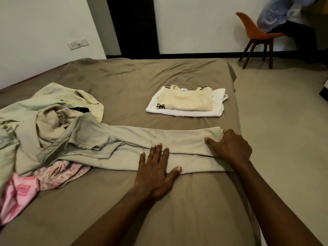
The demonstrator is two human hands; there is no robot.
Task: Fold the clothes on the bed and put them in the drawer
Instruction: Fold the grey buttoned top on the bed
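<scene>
A long beige garment (pixel 134 139) lies stretched across the bed (pixel 124 82), folded lengthwise. My left hand (pixel 156 169) presses flat on its near edge with straight fingers. At the garment's right end, my right hand (pixel 230 148) rests on the cloth, fingers spread and slightly bent. A folded cream shirt (pixel 186 100) sits on a folded white one (pixel 204 112) further back. A heap of unfolded pale clothes (pixel 49 118) lies at the left, with a pink patterned piece (pixel 23 189) at its near side.
The bed's right edge runs beside grey floor (pixel 284 130). An orange chair (pixel 257 36) stands at the back right with a person sitting on it. A dark doorway (pixel 133 27) is behind the bed. No drawer is in view.
</scene>
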